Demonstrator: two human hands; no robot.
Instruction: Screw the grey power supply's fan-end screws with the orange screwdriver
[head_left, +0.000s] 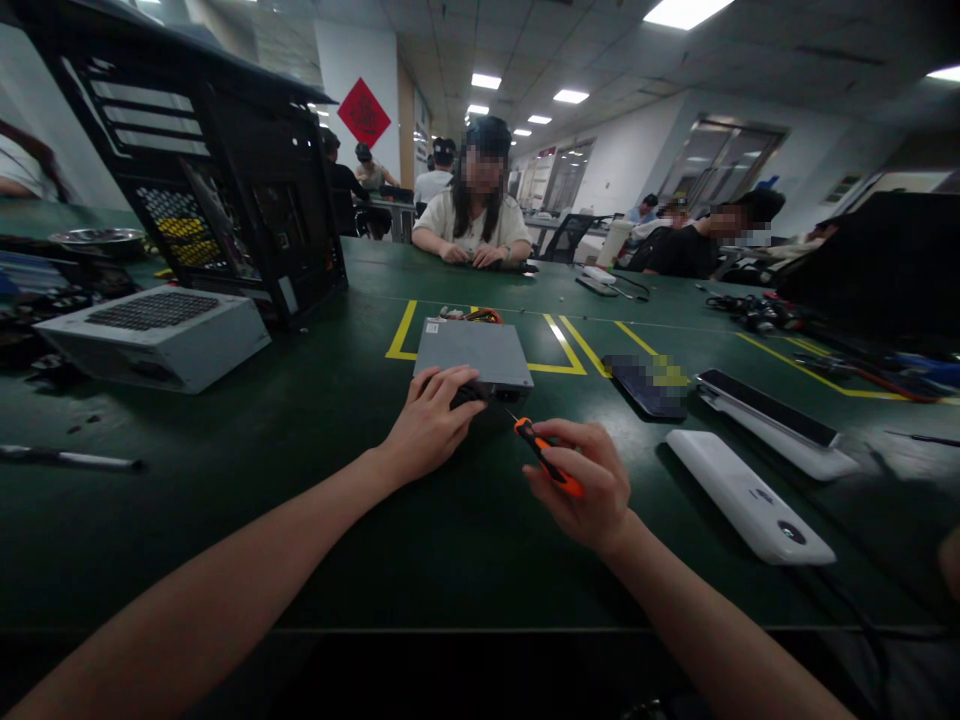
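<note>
A grey metal computer power supply (480,350) lies flat on the green table, with a bundle of coloured wires (476,315) behind it. My left hand (431,415) grips its near left corner, fingers on the top and thumb along the front face. In my right hand (589,480) is an orange and black screwdriver (547,458), held between thumb and fingers. Its thin shaft points up and left toward the front face, close to the power socket (508,394). Whether the tip touches the case, I cannot tell.
At the left stand a black computer case (255,200) and a second power supply (157,330); a pen (71,458) lies nearer. On the right are a phone (645,388), a white power bank (750,497) and a white device (772,420). Across the table sits a person (476,215).
</note>
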